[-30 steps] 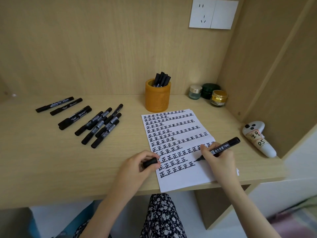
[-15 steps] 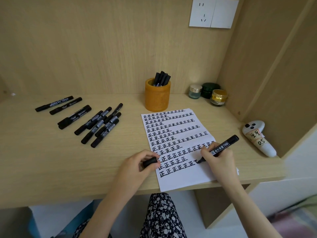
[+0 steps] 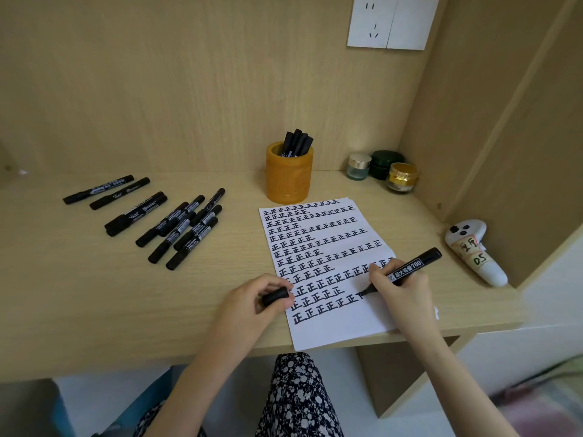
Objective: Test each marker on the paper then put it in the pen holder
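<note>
**Hands.** My right hand [image 3: 400, 291] is clamped on a black barrel marker with a white label [image 3: 410, 266], pinched low near the nib. The nib touches the white sheet of paper [image 3: 347, 332] at the end of the second row from the bottom, where a character stands part-drawn. My left hand [image 3: 249, 301] is curled round a short black cap [image 3: 275, 296] and sits at the sheet's left edge. I cannot tell whether it pins the sheet down.

**Step in hand, as I judge it: the test stroke.**
- To do it well, I would finish the character with light, steady pressure.
- I would check that the line comes out as dark as its neighbours.
- The strokes should stop short of the sheet's right margin, which is near.
- The sheet's near edge overhangs the pale wooden table [image 3: 126, 310], so any pressing belongs on the supported part.
- The cap should go back on before the marker travels.

**Surroundings.** The orange cylindrical pen holder [image 3: 288, 184] stands upright just beyond the sheet's far edge, well apart from both hands. Several capped black markers [image 3: 296, 143] stand in it. A group of loose black markers [image 3: 179, 225] lies on the table far to the left of the left hand; I take these to be untested. Three small lidded jars [image 3: 386, 165] sit in the back right corner. A white handheld controller [image 3: 473, 250] lies to the right of the right hand.
</note>
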Demonstrator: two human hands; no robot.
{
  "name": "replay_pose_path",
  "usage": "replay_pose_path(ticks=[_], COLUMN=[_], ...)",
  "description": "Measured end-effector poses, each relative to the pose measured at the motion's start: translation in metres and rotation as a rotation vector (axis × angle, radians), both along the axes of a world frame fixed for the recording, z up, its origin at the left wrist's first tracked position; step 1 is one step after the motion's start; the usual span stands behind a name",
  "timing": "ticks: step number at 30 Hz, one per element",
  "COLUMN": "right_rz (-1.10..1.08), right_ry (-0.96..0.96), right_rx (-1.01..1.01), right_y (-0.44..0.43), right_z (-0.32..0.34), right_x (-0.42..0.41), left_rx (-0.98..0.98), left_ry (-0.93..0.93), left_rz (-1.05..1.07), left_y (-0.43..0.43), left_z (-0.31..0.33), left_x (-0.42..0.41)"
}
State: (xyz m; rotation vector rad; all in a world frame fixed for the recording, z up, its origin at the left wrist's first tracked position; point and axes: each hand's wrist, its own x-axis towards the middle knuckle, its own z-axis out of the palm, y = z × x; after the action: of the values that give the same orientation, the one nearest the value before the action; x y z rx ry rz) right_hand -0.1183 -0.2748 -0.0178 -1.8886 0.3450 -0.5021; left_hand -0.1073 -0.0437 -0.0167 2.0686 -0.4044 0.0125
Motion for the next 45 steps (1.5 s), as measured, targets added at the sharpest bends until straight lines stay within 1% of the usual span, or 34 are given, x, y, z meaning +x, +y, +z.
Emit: replay_pose_path(ticks=[4, 13, 21, 33, 35, 38, 42, 45], right_rz=[0.037, 0.006, 0.044, 0.002, -0.005, 0.003, 0.107, 0.22], right_ry=[0.007, 0.005, 0.012, -0.033, -0.043, -0.061, -0.066, -0.064], right_rx=[-0.008, -0.007, -0.016, -0.036, -0.007, 0.094, 0.257, 0.408], right_y=[0.0, -0.001, 0.001, -0.002, -0.004, -0.008, 0.001, 0.019], right_z=[-0.004, -0.003, -0.002, -0.002, -0.002, 0.001, 0.018, 0.032], right_x=[0.001, 0.001, 0.001, 0.001, 0.001, 0.001, -0.002, -0.001], left_rx=[-0.008, 0.005, 0.02, 0.004, -0.003, -0.023, -0.06, -0.138], left_ry=[-0.002, 0.0, -0.002, 0.006, 0.01, 0.016, 0.019, 0.058], left_rz=[0.005, 0.007, -0.003, -0.005, -0.006, -0.005, 0.024, 0.032], left_y=[0.0, 0.0, -0.001, -0.001, -0.001, 0.0, 0.002, 0.0], left_z=[0.0, 0.001, 0.003, 0.003, 0.003, 0.004, 0.004, 0.006], left_x=[0.0, 0.0, -0.002, -0.002, -0.002, -0.003, 0.0, 0.0])
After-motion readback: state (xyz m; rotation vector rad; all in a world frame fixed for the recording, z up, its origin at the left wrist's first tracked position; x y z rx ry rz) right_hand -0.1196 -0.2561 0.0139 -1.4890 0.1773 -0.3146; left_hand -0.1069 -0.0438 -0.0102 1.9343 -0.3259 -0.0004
